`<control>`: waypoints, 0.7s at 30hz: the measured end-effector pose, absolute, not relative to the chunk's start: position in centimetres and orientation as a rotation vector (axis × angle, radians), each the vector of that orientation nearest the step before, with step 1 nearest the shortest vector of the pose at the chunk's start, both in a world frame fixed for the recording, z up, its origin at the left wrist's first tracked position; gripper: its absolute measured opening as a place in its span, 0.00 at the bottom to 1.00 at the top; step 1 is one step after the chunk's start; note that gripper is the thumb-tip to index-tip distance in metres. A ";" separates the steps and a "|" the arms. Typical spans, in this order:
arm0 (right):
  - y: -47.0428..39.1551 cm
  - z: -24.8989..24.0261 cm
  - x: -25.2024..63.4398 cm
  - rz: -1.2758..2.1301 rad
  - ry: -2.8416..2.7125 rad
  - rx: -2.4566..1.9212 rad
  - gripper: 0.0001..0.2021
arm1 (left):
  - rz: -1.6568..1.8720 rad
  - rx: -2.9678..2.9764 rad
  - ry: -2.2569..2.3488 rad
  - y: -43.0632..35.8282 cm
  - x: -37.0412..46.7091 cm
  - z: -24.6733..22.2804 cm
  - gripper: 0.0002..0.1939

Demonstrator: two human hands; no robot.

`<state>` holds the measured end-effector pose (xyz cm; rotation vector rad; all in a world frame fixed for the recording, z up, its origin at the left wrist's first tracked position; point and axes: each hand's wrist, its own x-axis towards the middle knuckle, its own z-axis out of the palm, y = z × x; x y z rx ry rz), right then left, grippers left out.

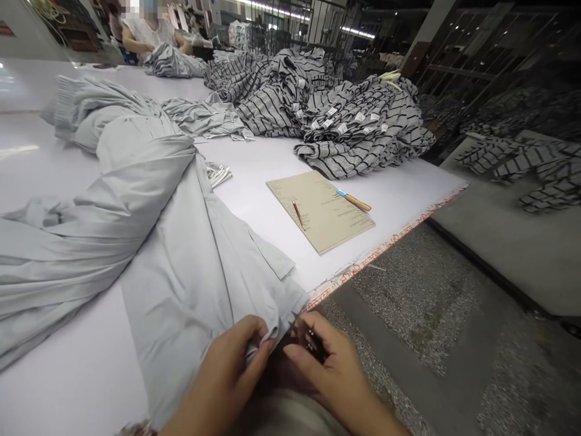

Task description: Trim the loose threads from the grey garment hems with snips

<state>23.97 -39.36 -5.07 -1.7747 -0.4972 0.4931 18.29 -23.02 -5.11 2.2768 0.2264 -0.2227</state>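
A pale grey garment (195, 266) lies spread over the table's near edge, with a twisted bulk of the same cloth to its left. My left hand (236, 357) pinches the garment's hem between thumb and fingers. Just to the right, my right hand (336, 363) is closed around dark thread snips (311, 342). Their pointed tip is close to the hem; whether it touches the cloth I cannot tell. Part of the snips is hidden by my fingers.
On the white table (254, 206) lies a cardboard sheet (318, 224) bearing a red pen (297, 213) and a wooden-handled tool (356, 201). Striped grey garments (363, 121) are heaped behind it. Across the table a person (152, 36) handles cloth. Speckled floor (417, 309) shows at right.
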 end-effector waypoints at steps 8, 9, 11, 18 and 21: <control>-37.4 -5.2 23.3 0.579 -0.565 -1.750 0.04 | -0.195 2.124 0.275 -22.4 15.7 -3.6 0.08; -37.5 -5.1 23.3 0.575 -0.572 -1.750 0.04 | -0.137 2.127 0.285 -22.4 15.7 -3.6 0.08; -37.7 -4.9 23.3 0.546 -0.589 -1.766 0.04 | -0.007 2.138 0.365 -22.5 15.7 -3.7 0.05; -37.9 -5.1 22.3 0.512 -0.704 -1.846 0.04 | 0.058 1.836 0.461 -23.2 16.0 -3.5 0.12; -38.2 -5.4 22.0 0.532 -0.676 -1.880 0.03 | 0.054 1.827 0.445 -23.2 15.9 -3.0 0.08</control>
